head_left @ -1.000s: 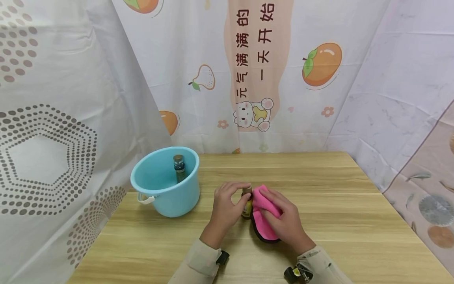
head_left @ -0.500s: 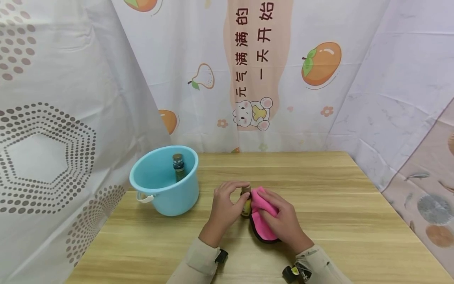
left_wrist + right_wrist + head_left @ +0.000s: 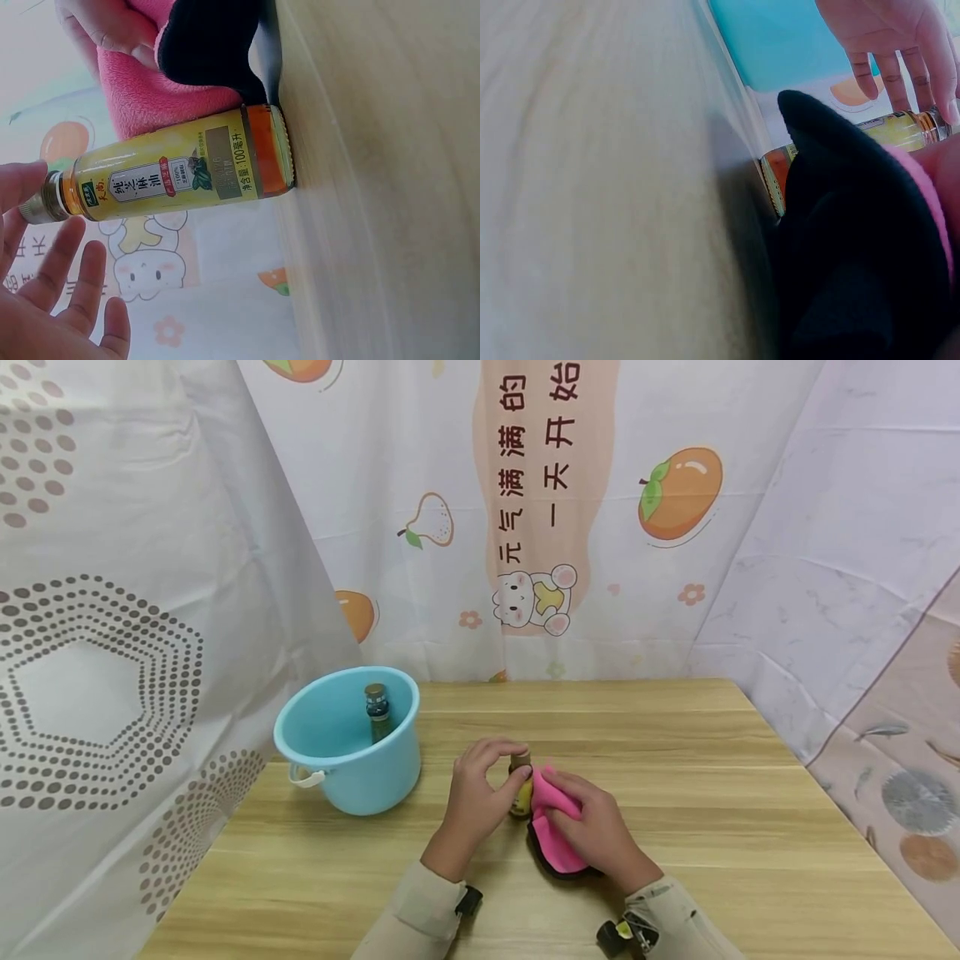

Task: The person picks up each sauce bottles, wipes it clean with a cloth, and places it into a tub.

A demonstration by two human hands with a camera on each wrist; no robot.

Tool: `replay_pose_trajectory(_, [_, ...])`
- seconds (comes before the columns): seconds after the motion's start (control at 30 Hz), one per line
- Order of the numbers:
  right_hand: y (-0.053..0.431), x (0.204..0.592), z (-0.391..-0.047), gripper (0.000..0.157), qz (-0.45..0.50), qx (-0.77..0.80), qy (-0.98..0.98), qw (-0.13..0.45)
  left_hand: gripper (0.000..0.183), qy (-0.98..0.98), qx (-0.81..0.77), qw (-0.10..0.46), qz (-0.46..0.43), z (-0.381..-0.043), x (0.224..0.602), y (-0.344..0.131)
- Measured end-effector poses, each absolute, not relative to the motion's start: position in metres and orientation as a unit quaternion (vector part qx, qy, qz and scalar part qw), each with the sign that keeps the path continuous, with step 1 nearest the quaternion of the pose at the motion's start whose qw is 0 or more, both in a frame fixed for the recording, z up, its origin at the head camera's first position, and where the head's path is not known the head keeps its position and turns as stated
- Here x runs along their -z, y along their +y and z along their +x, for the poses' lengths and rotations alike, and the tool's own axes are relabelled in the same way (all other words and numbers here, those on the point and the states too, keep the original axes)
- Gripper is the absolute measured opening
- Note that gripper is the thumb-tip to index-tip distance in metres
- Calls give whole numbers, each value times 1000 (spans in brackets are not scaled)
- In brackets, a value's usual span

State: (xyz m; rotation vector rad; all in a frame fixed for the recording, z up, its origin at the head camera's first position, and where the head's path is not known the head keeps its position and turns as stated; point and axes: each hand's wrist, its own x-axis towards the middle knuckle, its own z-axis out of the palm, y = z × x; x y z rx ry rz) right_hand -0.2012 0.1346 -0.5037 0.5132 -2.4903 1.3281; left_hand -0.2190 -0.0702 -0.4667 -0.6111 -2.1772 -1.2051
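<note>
A small sesame oil bottle [image 3: 165,172] with a yellow label stands on the table, its base on the wood. At its cap and neck, the left hand [image 3: 476,793] pinches it between thumb and forefinger, the other fingers spread in the left wrist view. A pink cloth [image 3: 558,843] with a black reverse side is bunched in the right hand [image 3: 600,831], which holds it against the bottle's side. In the right wrist view the black side of the cloth [image 3: 855,255] hides much of the bottle and most of the right hand.
A light blue bucket [image 3: 375,785] with a white handle grip stands at the table's left. Inside it leans another dark bottle [image 3: 377,714] with a brown cap. Printed curtains [image 3: 600,643] hang behind and beside the wooden table [image 3: 712,810].
The right hand and the cloth have slid slightly down along the bottle, toward the person. The left hand stays at the bottle's top, and the bucket is unmoved.
</note>
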Motion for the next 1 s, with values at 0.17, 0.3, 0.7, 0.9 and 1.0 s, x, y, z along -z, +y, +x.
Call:
replay_pose_trajectory(0.17, [135, 505, -201, 56, 175, -454, -864, 126, 26, -818, 448, 281, -224, -218, 466, -70])
replay_pose_trajectory(0.3, [135, 504, -202, 57, 183, -454, -862, 134, 24, -820, 448, 278, -222, -218, 466, -70])
replay_pose_trajectory(0.7, [137, 500, -202, 57, 231, -501, -810, 198, 23, -815, 446, 284, -238, -219, 465, -72])
replay_pose_trajectory(0.9, [136, 494, -199, 53, 256, -527, -781, 217, 25, -808, 445, 292, -251, -220, 466, -72])
replay_pose_trajectory(1.0, [136, 496, -201, 53, 262, -534, -774, 218, 25, -809, 442, 296, -252, -220, 467, -72])
